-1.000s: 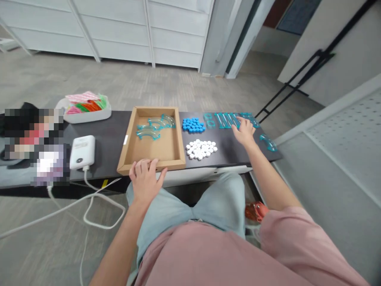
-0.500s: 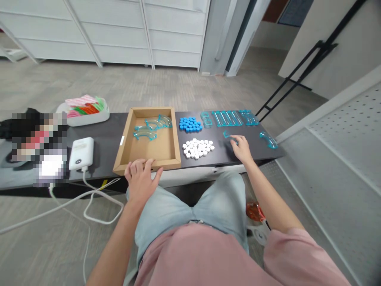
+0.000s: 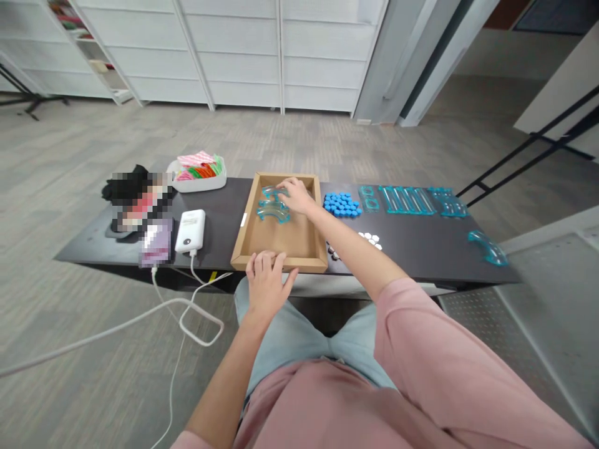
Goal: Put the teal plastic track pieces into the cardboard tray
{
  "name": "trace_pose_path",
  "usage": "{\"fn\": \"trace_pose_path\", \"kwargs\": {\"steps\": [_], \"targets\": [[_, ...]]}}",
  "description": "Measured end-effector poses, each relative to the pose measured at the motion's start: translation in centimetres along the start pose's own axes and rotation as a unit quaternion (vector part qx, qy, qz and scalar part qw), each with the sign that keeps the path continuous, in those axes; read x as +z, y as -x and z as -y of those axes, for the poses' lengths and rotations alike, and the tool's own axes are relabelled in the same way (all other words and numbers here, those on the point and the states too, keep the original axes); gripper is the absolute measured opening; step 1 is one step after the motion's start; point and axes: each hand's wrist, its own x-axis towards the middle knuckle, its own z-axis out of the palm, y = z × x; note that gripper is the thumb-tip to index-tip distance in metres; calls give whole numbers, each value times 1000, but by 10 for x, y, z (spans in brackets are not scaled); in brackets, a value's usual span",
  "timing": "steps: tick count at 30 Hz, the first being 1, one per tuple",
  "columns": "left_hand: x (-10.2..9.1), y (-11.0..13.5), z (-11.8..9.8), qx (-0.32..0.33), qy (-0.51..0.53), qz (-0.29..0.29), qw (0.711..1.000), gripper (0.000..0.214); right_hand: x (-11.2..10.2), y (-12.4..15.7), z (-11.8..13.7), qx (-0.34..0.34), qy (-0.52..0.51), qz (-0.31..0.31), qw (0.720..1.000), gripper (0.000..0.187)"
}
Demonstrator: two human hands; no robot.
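A shallow cardboard tray (image 3: 241,240) lies on the dark table (image 3: 421,246) in front of me. Clear teal curved pieces (image 3: 272,213) lie in its far half. My right hand (image 3: 296,194) reaches into the tray's far end, fingertips on those curved pieces; whether it grips one is hidden. My left hand (image 3: 266,284) sits on the tray's near rim, fingers curled over the edge and thumb spread to the right.
Right of the tray are a cluster of blue hexagon pieces (image 3: 342,204), white hexagon pieces (image 3: 369,237), a row of straight teal pieces (image 3: 406,199) and a lone curved piece (image 3: 486,247). To the left are a white power bank (image 3: 189,229) with a cable and a white bin (image 3: 199,173).
My right hand left the teal pieces on the right of the table and swung left into the tray. My view turned left. The left hand stayed on the rim.
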Motion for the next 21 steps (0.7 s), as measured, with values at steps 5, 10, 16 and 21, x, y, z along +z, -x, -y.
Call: {"fn": "trace_pose_path", "kwargs": {"steps": [5, 10, 16, 21], "targets": [[5, 1, 2, 7, 6, -21, 1000, 46, -6, 11, -19, -23, 26, -20, 999, 38], [10, 2, 8, 13, 23, -34, 999, 44, -56, 117, -111, 0, 45, -102, 994, 33], [19, 2, 25, 20, 22, -40, 999, 49, -145, 283, -244, 305, 105, -241, 915, 44], [22, 2, 33, 38, 10, -51, 998, 49, -183, 372, -301, 494, 127, -274, 815, 62]]}}
